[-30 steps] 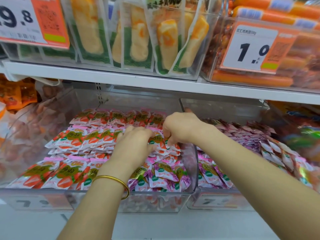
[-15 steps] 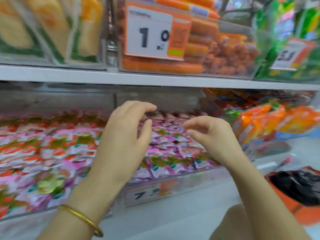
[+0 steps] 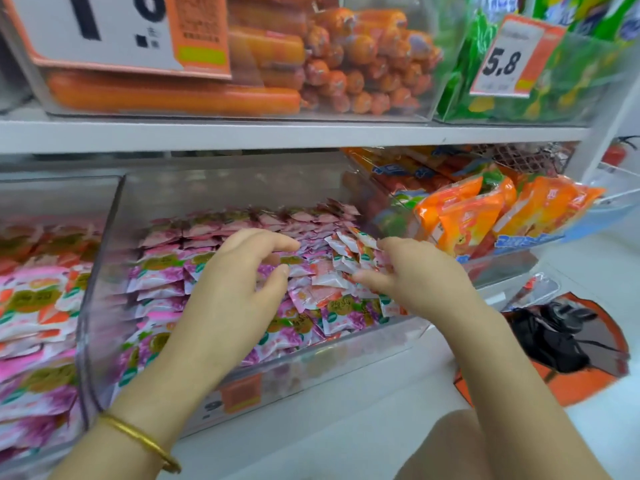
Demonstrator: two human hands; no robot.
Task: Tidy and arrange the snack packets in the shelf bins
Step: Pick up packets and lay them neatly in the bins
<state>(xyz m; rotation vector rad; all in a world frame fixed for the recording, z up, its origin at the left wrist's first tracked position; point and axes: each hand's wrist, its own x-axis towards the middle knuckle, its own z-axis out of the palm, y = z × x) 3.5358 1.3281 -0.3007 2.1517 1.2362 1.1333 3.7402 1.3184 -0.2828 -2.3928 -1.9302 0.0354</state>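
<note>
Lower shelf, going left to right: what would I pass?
Bin of pink-and-orange packets → clear bin of purple packets → left hand → right hand → orange snack bags.

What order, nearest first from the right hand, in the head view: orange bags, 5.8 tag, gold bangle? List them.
From the right hand:
1. Orange bags, just beyond it, to the right.
2. Gold bangle, down at the left wrist.
3. 5.8 tag, on the upper shelf, right.
</note>
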